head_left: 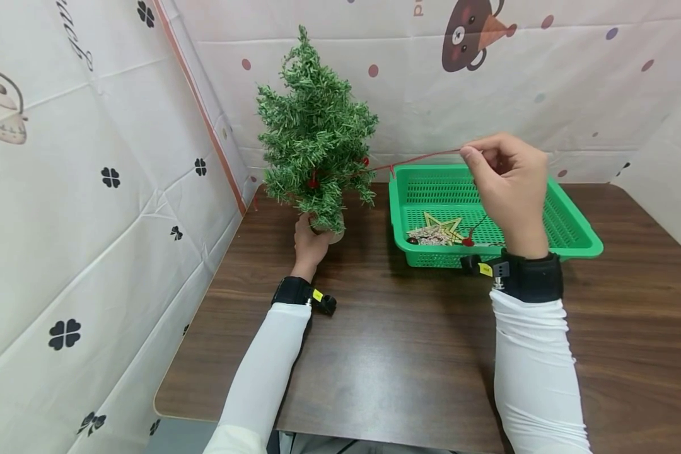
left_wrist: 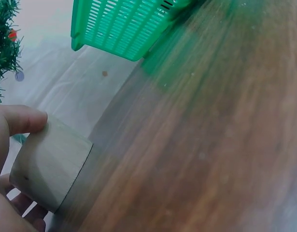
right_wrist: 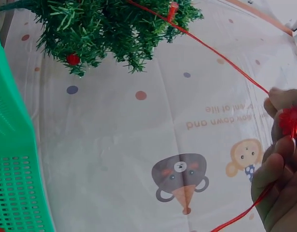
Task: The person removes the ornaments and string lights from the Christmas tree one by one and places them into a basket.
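A small artificial Christmas tree (head_left: 318, 120) stands at the back left of the table. My left hand (head_left: 308, 247) grips its round wooden base (left_wrist: 51, 164), thumb on one side and fingers around the other. Out to the right, my raised right hand (head_left: 511, 186) pinches a red cord (right_wrist: 223, 57) between thumb and fingers. The cord runs taut from the tree's lower branches to the hand, and its other part hangs toward the basket. In the right wrist view, a spiky red ornament (right_wrist: 292, 121) on the cord sits among the fingers. Small red pieces show in the branches.
The green plastic basket (head_left: 431, 260) stands right of the tree, below the right hand. Inside are a gold star ornament (head_left: 445, 227), other small decorations and a red piece (head_left: 468, 241). Patterned white sheeting (head_left: 329, 57) hangs behind and left of the brown table (head_left: 386, 353).
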### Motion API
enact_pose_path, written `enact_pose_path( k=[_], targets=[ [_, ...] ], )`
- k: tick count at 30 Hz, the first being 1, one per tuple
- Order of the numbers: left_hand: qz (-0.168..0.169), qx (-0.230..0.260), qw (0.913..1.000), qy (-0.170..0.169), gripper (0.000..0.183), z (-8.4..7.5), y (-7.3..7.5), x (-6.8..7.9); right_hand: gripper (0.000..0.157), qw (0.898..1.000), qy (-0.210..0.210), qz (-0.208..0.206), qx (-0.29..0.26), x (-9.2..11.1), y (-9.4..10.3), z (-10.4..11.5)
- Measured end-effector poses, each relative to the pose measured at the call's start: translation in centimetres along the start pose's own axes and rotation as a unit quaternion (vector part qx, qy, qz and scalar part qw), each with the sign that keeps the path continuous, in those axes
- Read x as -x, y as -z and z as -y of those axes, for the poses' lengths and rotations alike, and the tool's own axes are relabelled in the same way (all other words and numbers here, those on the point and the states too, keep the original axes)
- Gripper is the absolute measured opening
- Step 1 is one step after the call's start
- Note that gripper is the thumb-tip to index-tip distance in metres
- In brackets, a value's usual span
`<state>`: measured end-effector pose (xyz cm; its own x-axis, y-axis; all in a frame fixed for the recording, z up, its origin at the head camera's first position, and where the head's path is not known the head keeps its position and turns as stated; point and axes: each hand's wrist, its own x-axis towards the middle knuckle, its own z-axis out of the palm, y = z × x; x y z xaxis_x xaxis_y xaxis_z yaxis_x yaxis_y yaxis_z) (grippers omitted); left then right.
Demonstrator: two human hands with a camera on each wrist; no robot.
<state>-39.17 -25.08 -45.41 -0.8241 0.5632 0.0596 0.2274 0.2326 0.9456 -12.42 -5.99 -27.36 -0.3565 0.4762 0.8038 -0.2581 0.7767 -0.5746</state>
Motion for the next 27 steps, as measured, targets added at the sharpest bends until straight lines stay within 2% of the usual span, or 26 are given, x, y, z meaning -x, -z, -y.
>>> enact_pose_path(
  k=[7, 10, 17, 22, 27],
  targets=[
    [-0.019, -0.014, 0.9997, -0.01, 0.071, 0.1, -0.2, -0.1, 0.024, 0.999, -0.011, -0.038, 0.0, -0.2, 0.0, -0.2],
    [-0.023, -0.016, 0.9996, -0.011, 0.07, 0.0, -0.2, 0.0, 0.025, 1.0, -0.001, -0.03, 0.007, -0.2, 0.2, -0.4],
    [-0.023, -0.02, 0.9995, -0.011, 0.071, 0.1, -0.2, 0.0, 0.019, 0.997, -0.032, -0.068, -0.009, -0.3, 0.3, 0.1],
    [-0.022, -0.021, 0.9993, -0.02, 0.073, 0.1, -0.2, 0.0, 0.017, 0.996, -0.037, -0.08, -0.009, -0.3, 0.4, 1.6],
    [-0.022, -0.019, 0.9994, -0.018, 0.079, 0.0, -0.2, 0.2, 0.019, 0.996, -0.035, -0.086, -0.006, -0.4, 0.7, 1.5]
  ],
)
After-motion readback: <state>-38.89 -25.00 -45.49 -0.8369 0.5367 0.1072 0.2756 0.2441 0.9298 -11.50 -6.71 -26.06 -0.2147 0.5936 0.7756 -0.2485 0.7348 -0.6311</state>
